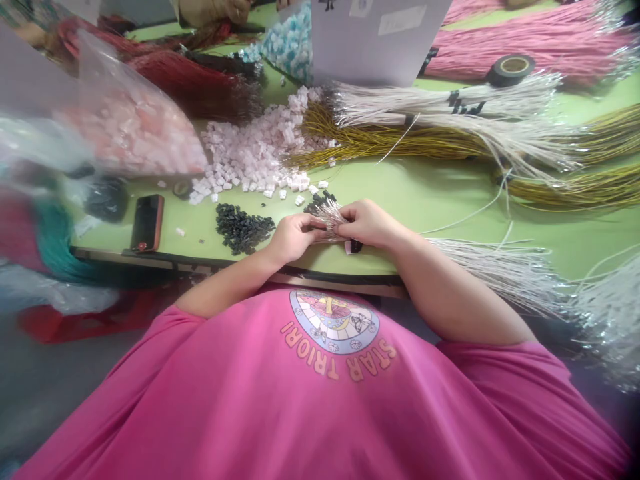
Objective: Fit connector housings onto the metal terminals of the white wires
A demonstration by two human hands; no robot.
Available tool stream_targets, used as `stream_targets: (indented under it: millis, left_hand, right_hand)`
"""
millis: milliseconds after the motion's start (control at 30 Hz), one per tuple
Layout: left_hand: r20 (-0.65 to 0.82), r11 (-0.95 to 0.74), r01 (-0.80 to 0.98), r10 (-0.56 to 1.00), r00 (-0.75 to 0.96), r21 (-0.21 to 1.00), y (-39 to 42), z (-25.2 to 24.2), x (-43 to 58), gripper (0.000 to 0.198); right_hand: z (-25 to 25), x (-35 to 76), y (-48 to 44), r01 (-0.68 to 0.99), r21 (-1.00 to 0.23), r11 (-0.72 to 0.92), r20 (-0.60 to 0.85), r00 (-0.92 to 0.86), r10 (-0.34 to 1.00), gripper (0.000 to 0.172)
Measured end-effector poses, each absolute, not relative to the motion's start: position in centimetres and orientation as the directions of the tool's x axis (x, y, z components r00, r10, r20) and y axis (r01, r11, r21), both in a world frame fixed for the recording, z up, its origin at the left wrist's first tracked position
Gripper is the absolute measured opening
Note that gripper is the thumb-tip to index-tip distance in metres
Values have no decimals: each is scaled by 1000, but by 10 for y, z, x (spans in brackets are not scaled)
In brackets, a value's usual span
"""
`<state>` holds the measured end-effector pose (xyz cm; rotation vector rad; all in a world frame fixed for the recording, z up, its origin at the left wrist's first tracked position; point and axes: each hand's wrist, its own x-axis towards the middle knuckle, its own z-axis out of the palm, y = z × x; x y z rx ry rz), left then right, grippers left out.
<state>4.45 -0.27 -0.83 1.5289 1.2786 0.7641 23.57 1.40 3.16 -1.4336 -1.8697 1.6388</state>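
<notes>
Close together at the table's near edge, my two hands work on one bundle of white wires [329, 215]. My left hand [294, 237] has its thumb and fingers closed at the left side of the wire ends. From the right, my right hand [369, 223] pinches the same bundle, which runs on under my forearm to loose white wires [495, 270]. Small black pieces [320, 200] lie just behind the wire tips. A heap of small black parts [243, 229] is left of my left hand. Exactly what sits between the fingertips is too small to tell.
Behind my hands spreads a pile of white plastic connectors [250, 150]. Yellow wires [400, 143], white wire bundles [440, 100] and pink wires [520, 43] lie at the back right, with a tape roll [510, 69]. A phone [147, 223] and a bag of connectors [140, 117] are left.
</notes>
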Motion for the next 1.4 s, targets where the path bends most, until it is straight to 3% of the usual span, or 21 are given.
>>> stream_targets:
  millis: [300, 633, 867, 967, 1033, 1067, 1233, 1400]
  left_hand:
    - [-132, 69, 217, 947, 293, 974, -1, -18, 46, 28]
    - [-63, -61, 341, 938, 340, 938, -1, -13, 41, 20]
    - [134, -418, 651, 888, 440, 634, -10, 9, 15, 9]
    - [119, -342, 813, 938, 326, 471, 5, 21, -24, 14]
    - [98, -172, 944, 984, 150, 282, 23, 25, -57, 18]
    - [83, -125, 961, 991, 108, 247, 32, 25, -73, 20]
    - [-94, -58, 980, 993, 77, 193, 65, 12, -117, 13]
    - [-175, -37, 964, 981, 85, 263, 67, 6, -114, 11]
  right_hand:
    - [24, 231, 13, 471, -876, -100, -340, -457, 822, 12]
    - [20, 229, 11, 462, -885, -51, -298, -481, 824, 17]
    - [18, 232, 14, 349, -933, -87, -258, -480, 839, 12]
    - [18, 233, 14, 361, -923, -136, -312, -492, 813, 18]
    - [18, 232, 13, 366, -919, -148, -326, -491, 808, 20]
    - [18, 232, 13, 368, -919, -144, -323, -489, 810, 21]
    - [19, 230, 13, 409, -908, -96, -307, -490, 816, 22]
    - [22, 226, 12, 435, -896, -87, -317, -490, 812, 17]
